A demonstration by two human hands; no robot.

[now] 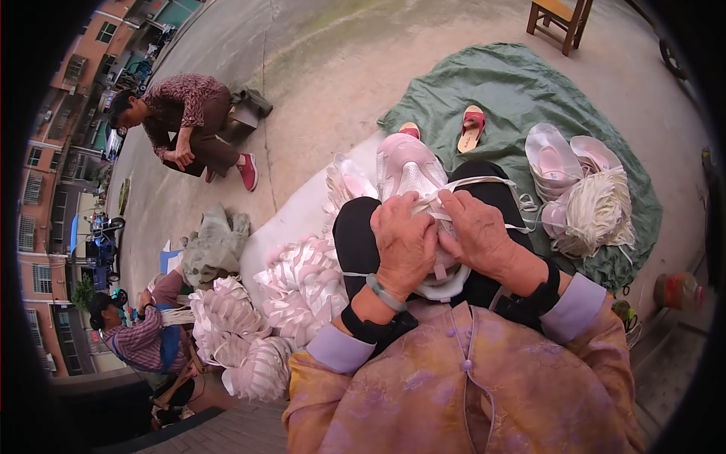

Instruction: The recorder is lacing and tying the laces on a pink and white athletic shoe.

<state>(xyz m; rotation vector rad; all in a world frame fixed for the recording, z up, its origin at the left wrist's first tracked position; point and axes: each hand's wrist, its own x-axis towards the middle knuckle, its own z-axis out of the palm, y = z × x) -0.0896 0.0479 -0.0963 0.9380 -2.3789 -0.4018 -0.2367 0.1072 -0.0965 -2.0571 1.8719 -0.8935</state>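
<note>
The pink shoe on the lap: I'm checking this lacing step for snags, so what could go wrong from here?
The pink shoe rests on the knees with both hands, left hand and right hand, at the white lace; it might slide off. Loose lace loops trailing to the right could tangle. The stacked uppers close beside the left knee could be knocked over.

Soft, even daylight here, overcast by the look of it, no hard shadows on the concrete ground (340, 68). Around the green sheet (522, 83) everything reads sharp and clear. Toward the rim, buildings (53, 151) bend heavily and black corners close in. No glare, only slight softness at the edges.
</note>
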